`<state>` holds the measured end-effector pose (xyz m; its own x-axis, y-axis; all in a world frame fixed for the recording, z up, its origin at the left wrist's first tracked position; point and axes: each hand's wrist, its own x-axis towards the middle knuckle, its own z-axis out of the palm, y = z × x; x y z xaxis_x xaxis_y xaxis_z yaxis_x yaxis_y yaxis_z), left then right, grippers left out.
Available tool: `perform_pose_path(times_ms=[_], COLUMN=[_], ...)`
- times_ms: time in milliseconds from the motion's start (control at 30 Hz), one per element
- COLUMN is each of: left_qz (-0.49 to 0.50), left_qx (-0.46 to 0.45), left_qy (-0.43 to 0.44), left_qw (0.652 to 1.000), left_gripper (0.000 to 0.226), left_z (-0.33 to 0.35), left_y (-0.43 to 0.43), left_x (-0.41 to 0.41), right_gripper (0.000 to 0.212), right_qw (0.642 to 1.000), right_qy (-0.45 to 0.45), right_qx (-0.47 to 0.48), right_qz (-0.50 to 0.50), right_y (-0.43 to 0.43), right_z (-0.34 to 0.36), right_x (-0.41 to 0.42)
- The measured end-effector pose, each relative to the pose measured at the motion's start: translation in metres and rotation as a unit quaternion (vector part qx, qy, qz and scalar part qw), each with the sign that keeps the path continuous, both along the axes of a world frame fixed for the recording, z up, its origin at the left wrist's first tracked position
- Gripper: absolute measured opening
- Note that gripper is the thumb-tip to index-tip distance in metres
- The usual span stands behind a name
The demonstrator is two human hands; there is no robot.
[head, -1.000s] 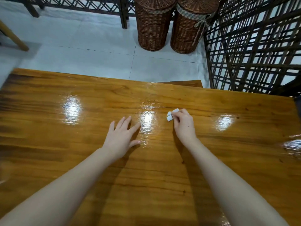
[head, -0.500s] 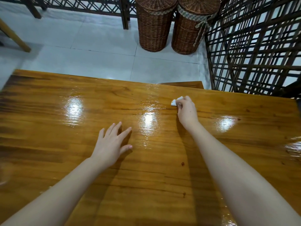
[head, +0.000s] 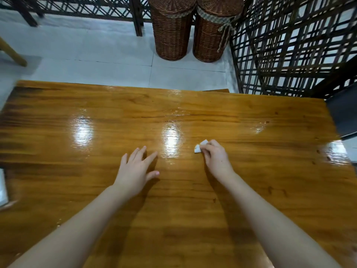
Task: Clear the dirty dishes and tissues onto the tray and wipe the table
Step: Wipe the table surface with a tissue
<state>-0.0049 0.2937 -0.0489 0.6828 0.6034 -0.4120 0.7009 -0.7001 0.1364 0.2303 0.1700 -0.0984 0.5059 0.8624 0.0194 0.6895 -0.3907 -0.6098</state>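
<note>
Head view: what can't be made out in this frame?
All in the head view:
white wad: mostly hidden inside the right hand grip; tissue or cloth, cannot tell.
pale object at the left of the table: cut off by the frame edge and blurred; tray or not, unclear.
dark surface at right: cut off by the frame edge.
wicker baskets: tops cut off by the upper edge.

No legible text, label or number anywhere.
</note>
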Motion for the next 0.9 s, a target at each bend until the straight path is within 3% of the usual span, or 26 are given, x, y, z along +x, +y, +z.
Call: perform_pose_path(times_ms=[133,467,700,900], left_qz=[-0.003,-0.009,-0.024,-0.04], left_qx=[0.009,-0.021,-0.044,-0.051], left_qy=[0.0,0.009,0.023,0.036], left_qw=[1.0,1.0,0.998,0.997], left_gripper=[0.067,0.07,0.071,0.071], left_z=[0.004,0.01,0.01,0.009], left_y=[-0.008,-0.039,-0.062,-0.076], left_x=[-0.018,-0.049,-0.06,-0.071], right_gripper=[0.023,0.023,0.024,0.02], right_qw=[0.994,0.994,0.997,0.996], right_qy=[0.009,0.011,0.023,0.032], right_qx=[-0.027,-0.064,-0.039,-0.04], right_qz=[-0.108,-0.082,-0.064,-0.071], right_y=[0.011,-0.053,-0.111,-0.109], right_z=[0.008,0.012,0.014,0.018], right_x=[0.018,-0.053,-0.108,-0.105])
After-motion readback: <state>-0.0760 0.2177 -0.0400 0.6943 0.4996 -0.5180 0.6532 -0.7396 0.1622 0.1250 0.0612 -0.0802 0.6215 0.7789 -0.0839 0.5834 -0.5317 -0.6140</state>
